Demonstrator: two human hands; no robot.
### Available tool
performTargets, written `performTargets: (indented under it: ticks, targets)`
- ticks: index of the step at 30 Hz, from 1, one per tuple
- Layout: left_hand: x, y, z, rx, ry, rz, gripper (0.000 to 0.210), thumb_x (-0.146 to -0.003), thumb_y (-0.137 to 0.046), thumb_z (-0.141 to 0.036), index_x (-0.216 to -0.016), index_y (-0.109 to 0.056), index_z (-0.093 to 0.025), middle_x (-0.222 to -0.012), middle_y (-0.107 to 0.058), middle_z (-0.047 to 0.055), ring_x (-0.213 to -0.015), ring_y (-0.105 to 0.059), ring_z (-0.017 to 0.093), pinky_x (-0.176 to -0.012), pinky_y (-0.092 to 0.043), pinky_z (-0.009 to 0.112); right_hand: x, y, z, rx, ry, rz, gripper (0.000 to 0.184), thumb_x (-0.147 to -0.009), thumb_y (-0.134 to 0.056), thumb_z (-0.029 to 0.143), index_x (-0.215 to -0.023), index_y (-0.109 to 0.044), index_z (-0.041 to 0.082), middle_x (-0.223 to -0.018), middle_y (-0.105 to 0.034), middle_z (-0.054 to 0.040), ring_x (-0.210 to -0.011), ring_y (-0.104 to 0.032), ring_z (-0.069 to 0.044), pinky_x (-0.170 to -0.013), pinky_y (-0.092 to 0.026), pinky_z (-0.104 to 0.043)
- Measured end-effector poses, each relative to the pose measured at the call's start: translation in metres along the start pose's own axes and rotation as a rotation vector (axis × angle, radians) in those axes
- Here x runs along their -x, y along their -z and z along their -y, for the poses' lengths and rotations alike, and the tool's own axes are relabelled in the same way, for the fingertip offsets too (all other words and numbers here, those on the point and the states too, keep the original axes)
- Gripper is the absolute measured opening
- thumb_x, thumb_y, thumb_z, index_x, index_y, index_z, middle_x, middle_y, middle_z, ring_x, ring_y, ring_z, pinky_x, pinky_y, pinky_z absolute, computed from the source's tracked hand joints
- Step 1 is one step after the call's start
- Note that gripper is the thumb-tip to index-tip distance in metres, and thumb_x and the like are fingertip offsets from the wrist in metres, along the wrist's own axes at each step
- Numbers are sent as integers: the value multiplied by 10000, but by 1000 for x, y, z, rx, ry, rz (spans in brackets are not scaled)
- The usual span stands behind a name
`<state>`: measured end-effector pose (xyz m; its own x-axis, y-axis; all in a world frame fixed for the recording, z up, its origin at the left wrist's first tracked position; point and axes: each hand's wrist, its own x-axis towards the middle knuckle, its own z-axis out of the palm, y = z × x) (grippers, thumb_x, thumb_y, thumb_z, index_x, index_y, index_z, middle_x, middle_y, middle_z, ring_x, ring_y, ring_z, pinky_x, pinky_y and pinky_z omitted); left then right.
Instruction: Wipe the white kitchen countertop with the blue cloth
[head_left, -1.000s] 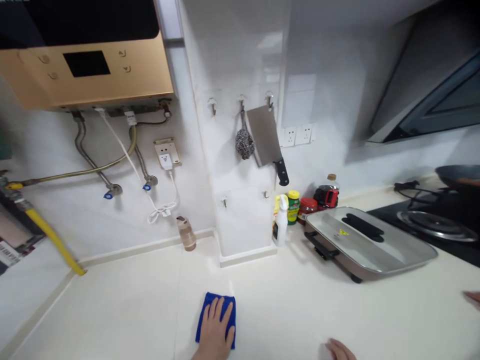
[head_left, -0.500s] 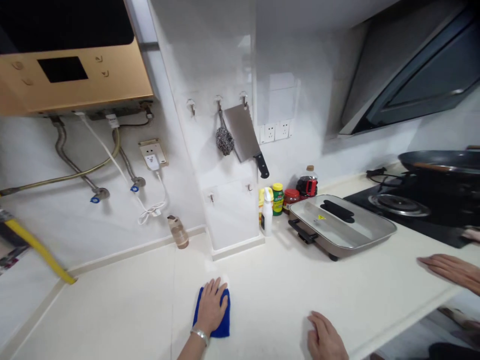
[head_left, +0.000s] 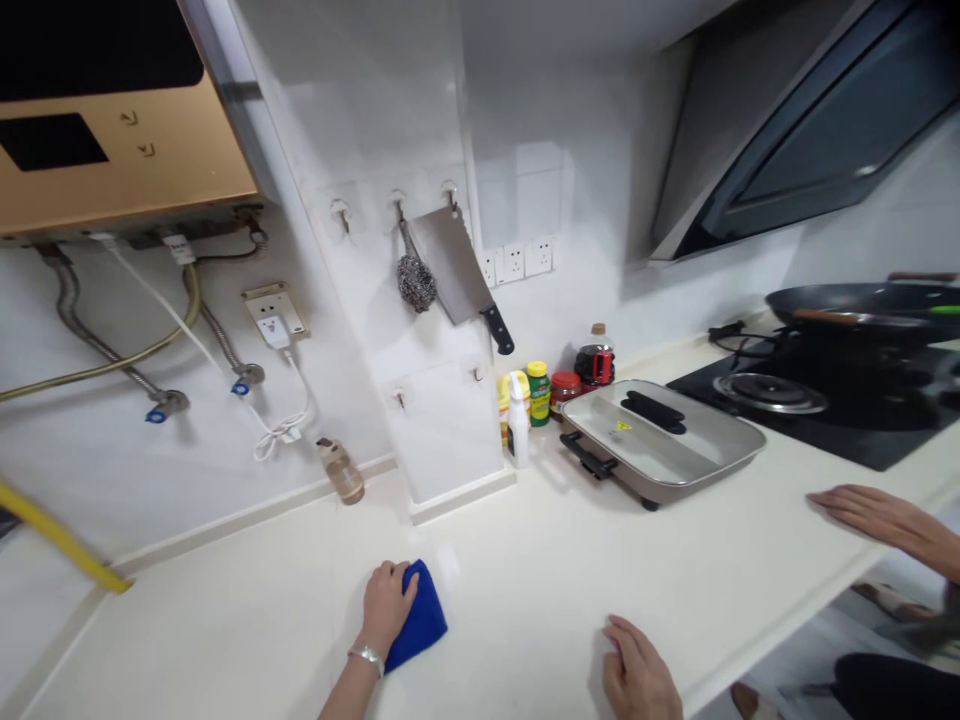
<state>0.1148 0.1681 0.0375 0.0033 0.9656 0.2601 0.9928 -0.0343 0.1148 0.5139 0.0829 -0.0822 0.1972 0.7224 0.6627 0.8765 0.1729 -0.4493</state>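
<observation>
My left hand (head_left: 385, 606), with a silver bracelet at its wrist, has its fingers curled over the left side of a blue cloth (head_left: 421, 618). The cloth lies folded on the white countertop (head_left: 495, 560), turned at an angle. Near the counter's front edge, my right hand (head_left: 637, 668) rests on the surface, loosely bent and holding nothing. A rectangular electric pan (head_left: 675, 470) with a glass lid stands beyond it. Behind the cloth, a brown bottle (head_left: 341, 472) leans by the wall.
Another person's hand (head_left: 874, 512) lies on the counter at right. A white spray bottle (head_left: 517, 425) and several jars stand against the wall. A cleaver (head_left: 454, 265) and steel scrubber (head_left: 415, 282) hang from hooks. A wok (head_left: 862, 300) sits on the black stove (head_left: 847, 420).
My left hand has shifted left on the cloth, its fingers drawing in from spread to curled. The cloth has turned. The whole view has swung slightly to the right.
</observation>
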Motion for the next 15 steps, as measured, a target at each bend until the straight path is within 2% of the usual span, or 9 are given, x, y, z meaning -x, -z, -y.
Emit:
performTargets:
  ticks: [3, 5, 7, 10, 15]
  targets:
    - [8, 8, 12, -46, 54, -21, 443, -968, -348, -408, -1178, -670, -189, -992, -687, 112, -932, -648, 247, -874, -527, 404, 2, 0, -1, -25, -19, 21, 278, -886, -424, 295, -1056, -617, 188, -1160, -670, -115, -976, -663, -249, -849, -557, -420]
    - [16, 11, 14, -46, 35, -42, 459, -985, -309, -371, -1261, -622, -180, -1122, -680, 129, -1059, -633, 256, -951, -515, 431, 2, 2, 0, -37, -7, 18, 264, -882, -435, 303, -1028, -624, 191, -1139, -677, -109, -961, -666, -244, -849, -558, -414]
    - [25, 11, 10, -20, -36, -45, 465, -1001, -270, -330, -1342, -561, -207, -1282, -639, 107, -1212, -574, 222, -1070, -459, 418, 0, 6, 2, -46, -19, 31, 265, -883, -432, 307, -1024, -624, 190, -1143, -673, -115, -968, -663, -247, -865, -553, -422]
    - [39, 3, -4, 24, -147, -8, 449, -1007, -289, -327, -1390, -515, -269, -1419, -571, 40, -1340, -486, 183, -1148, -402, 406, -2, 11, 8, -41, -49, 64, 282, -886, -411, 305, -1037, -613, 179, -1168, -652, -137, -1011, -647, -261, -923, -533, -454]
    - [51, -8, -17, 42, -160, 21, 486, -999, -351, -386, -1475, -396, -299, -1533, -449, 45, -1445, -358, 265, -1179, -326, 581, 0, 12, 5, 0, -1, 73, 280, -891, -406, 308, -1047, -595, 172, -1173, -636, -138, -1023, -644, -256, -943, -523, -445]
